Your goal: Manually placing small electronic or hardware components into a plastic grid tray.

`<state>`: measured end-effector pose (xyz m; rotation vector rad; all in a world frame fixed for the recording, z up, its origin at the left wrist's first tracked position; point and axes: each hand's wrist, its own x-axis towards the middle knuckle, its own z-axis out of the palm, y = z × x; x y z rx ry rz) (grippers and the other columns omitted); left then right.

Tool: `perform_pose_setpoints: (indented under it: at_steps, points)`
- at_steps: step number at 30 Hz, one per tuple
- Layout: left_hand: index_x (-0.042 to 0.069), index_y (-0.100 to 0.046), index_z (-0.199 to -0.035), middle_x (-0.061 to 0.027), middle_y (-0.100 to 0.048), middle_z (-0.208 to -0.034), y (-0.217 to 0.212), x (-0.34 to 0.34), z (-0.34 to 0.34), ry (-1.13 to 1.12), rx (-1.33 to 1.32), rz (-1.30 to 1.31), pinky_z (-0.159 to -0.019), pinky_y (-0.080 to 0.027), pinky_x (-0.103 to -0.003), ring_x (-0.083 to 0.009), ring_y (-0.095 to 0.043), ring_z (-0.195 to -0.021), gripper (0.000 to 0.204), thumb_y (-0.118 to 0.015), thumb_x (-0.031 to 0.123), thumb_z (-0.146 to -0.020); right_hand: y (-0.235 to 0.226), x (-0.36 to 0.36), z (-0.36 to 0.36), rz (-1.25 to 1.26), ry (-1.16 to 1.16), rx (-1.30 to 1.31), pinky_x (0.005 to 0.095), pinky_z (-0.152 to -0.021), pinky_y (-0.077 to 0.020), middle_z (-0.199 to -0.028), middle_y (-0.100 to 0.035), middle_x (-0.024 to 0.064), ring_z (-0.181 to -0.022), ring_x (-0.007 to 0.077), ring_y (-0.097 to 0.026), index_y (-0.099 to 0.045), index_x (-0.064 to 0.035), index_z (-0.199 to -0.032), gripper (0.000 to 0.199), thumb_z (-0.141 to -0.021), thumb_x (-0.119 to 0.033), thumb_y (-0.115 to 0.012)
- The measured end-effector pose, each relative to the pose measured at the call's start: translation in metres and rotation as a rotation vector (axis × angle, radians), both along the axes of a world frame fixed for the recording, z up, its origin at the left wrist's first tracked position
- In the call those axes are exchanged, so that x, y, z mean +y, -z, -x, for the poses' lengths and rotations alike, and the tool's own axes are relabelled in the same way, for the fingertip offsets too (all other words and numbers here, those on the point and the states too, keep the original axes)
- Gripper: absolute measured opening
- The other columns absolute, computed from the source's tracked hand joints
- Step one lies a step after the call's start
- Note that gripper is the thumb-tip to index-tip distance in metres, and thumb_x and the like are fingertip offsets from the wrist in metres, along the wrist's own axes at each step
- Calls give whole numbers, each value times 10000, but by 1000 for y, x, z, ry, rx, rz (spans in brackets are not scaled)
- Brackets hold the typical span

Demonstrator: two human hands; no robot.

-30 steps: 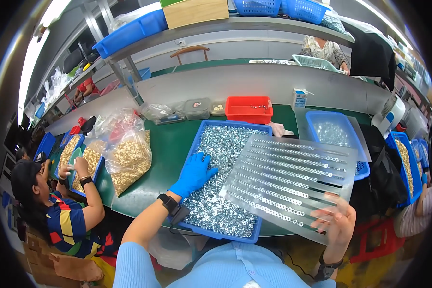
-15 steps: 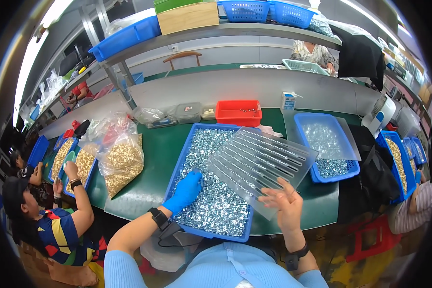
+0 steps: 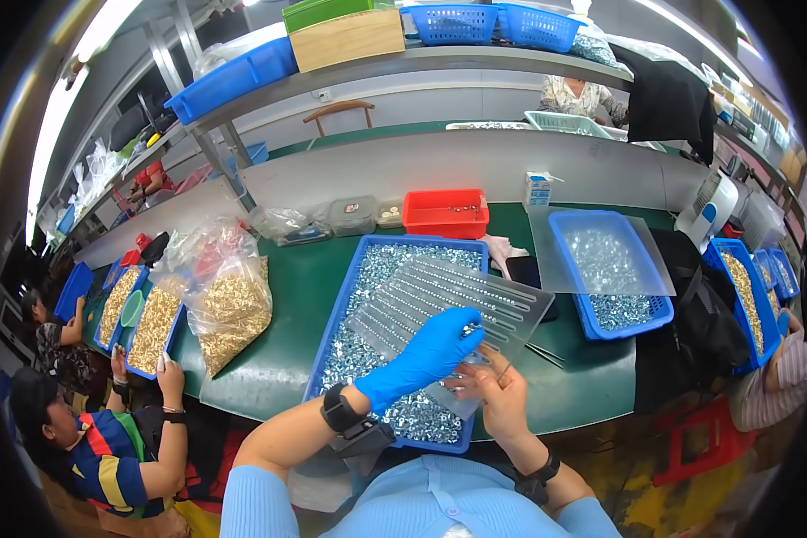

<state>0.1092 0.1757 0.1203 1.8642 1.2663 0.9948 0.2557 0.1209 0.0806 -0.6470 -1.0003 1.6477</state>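
A clear slotted plastic plate [image 3: 394, 309] lies tilted over a blue tray [image 3: 332, 345] full of small silvery metal parts [image 3: 435, 417]. Rows of those parts sit along several of its slots. My left hand [image 3: 426, 354], in a blue glove, is over the plate's near right part. Its fingers are curled together, with a few small metal parts showing at the fingertips. My bare right hand [image 3: 504, 394] grips the plate's near corner between thumb and fingers, just right of the glove.
A bag of gold-coloured parts [image 3: 233, 314] stands left of the tray. Behind are a red bin [image 3: 446, 213] and a lidded box [image 3: 351, 215]. To the right are tweezers [image 3: 545, 355] and a blue basket [image 3: 623, 314] under another clear sheet. A co-worker [image 3: 108, 448] sits at left.
My left hand has moved from the metal parts in the tray to above the plate. The plate has shifted left, and my right hand has moved slightly left and nearer.
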Motion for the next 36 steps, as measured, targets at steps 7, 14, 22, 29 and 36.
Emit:
perform_pose_setpoints:
  at_steps: [7, 14, 22, 29, 36]
  points:
    - [10, -561, -1002, -125, -570, -799, 0, 7, -13, 89, 218, -215, -678, -456, -331, -192, -562, -732, 277, -600, 244, -858, -4, 7, -8, -33, -16, -58, 322, -721, -530, -1119, -571, 220, -937, 278, -623, -327, 53, -1306, 463, -904, -128, -471]
    - [57, -585, -989, -46, -560, -781, -5, 10, -1, -142, -236, 272, -622, -455, -292, -133, -561, -716, 209, -591, 231, -872, 9, 15, -19, -53, -82, -267, 317, -763, -518, -1176, -530, 228, -961, 269, -610, -294, 80, -1312, 478, -915, -127, -463]
    - [82, -588, -955, -2, -552, -780, -15, -4, -22, -266, -983, 492, -598, -446, -251, -101, -552, -714, 166, -566, 231, -887, 14, 15, -19, -72, -98, -347, 324, -791, -511, -1195, -498, 255, -977, 268, -599, -278, 95, -1311, 494, -906, -104, -478]
    - [82, -583, -924, -19, -553, -780, -4, -16, -5, -368, -1192, 420, -688, -453, -282, -134, -559, -745, 205, -540, 281, -900, 7, 14, -20, -53, -73, -339, 325, -800, -509, -1200, -490, 254, -977, 259, -595, -287, 95, -1305, 495, -902, -108, -490]
    - [86, -562, -857, -34, -550, -765, -1, -27, -13, -247, -1215, 310, -756, -449, -327, -158, -550, -753, 248, -498, 317, -921, 3, 13, -20, -53, -84, -368, 314, -794, -508, -1199, -496, 243, -967, 245, -600, -303, 94, -1296, 484, -902, -115, -492]
